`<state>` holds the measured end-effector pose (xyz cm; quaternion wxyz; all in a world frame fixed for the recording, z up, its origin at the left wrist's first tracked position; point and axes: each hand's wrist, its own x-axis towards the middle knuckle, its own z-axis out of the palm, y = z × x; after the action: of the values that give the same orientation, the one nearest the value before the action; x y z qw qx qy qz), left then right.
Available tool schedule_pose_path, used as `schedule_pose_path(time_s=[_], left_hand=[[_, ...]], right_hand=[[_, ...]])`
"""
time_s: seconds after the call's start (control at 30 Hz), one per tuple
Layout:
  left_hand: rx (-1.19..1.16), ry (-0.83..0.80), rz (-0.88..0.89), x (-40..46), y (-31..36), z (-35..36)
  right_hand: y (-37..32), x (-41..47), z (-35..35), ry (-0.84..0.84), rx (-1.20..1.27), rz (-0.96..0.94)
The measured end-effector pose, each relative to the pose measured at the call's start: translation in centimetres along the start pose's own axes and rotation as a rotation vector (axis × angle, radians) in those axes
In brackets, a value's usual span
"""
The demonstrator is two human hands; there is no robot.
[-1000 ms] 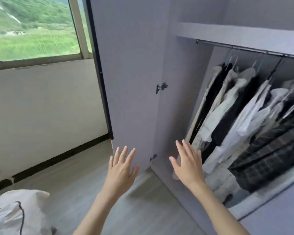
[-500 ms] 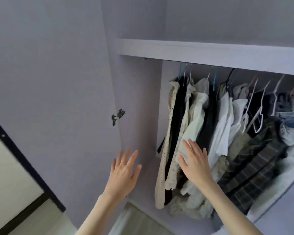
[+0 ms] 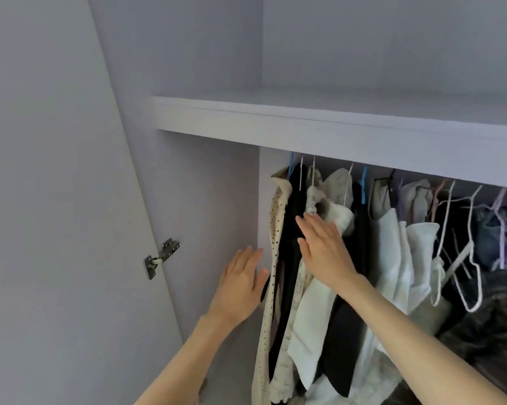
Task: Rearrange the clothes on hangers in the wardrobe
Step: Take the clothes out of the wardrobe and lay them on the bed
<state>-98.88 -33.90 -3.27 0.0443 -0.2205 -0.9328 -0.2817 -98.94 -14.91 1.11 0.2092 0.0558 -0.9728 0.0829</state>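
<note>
Cream dotted garment [image 3: 275, 258] hanging long and upright just right of the flat, empty left hand [image 3: 240, 283], black and white clothes [image 3: 310, 311] under and past the flat, empty right hand [image 3: 324, 251], probably the nearer for parting them.

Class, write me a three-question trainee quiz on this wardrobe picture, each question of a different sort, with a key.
1. True or false: the right hand grips an empty white hanger.
2. Which garment hangs nearest the wardrobe's left wall? A) polka-dot garment B) plaid garment C) denim garment
3. Fill in: the left hand is open, with straight ____.

Key: 1 false; 2 A; 3 fingers.
</note>
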Motion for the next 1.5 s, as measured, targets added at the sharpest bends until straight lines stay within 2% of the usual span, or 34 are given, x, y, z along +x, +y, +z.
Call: schedule_pose_path(time_s=[0.2, 0.33, 0.47, 0.63, 0.87, 1.0, 1.2, 1.4, 1.5], left_hand=[[-0.052, 0.02, 0.035, 6.2, 1.7, 1.8], [-0.041, 0.03, 0.095, 8.3, 1.0, 2.8], [-0.04, 0.025, 0.034, 9.9, -0.5, 2.4], [0.014, 0.079, -0.016, 13.4, -0.7, 1.6], [-0.34, 0.274, -0.069, 15.8, 0.0, 1.9], [-0.385, 0.346, -0.099, 15.7, -0.8, 1.0], [-0.372, 0.387, -0.026, 14.7, -1.5, -1.4], [-0.395, 0.435, -0.045, 14.6, -1.7, -3.0], [-0.409, 0.478, -0.029, 13.2, -2.0, -3.1]], right_hand=[[3.0, 5.9, 1.9, -0.104, -0.133, -0.078], [4.2, 6.4, 3.0, -0.014, -0.152, -0.096], [5.0, 6.0, 3.6, 0.024, -0.183, -0.095], [5.4, 5.6, 3.9, -0.012, -0.215, -0.065], [5.7, 5.4, 4.1, -0.01, -0.206, -0.051], [5.8, 5.4, 4.3, 0.019, -0.203, -0.051], [4.7, 6.2, 4.5, 0.121, -0.001, -0.033], [1.9, 8.7, 4.2, 0.21, 0.097, 0.005], [0.4, 9.2, 3.8, 0.261, 0.238, -0.03]])
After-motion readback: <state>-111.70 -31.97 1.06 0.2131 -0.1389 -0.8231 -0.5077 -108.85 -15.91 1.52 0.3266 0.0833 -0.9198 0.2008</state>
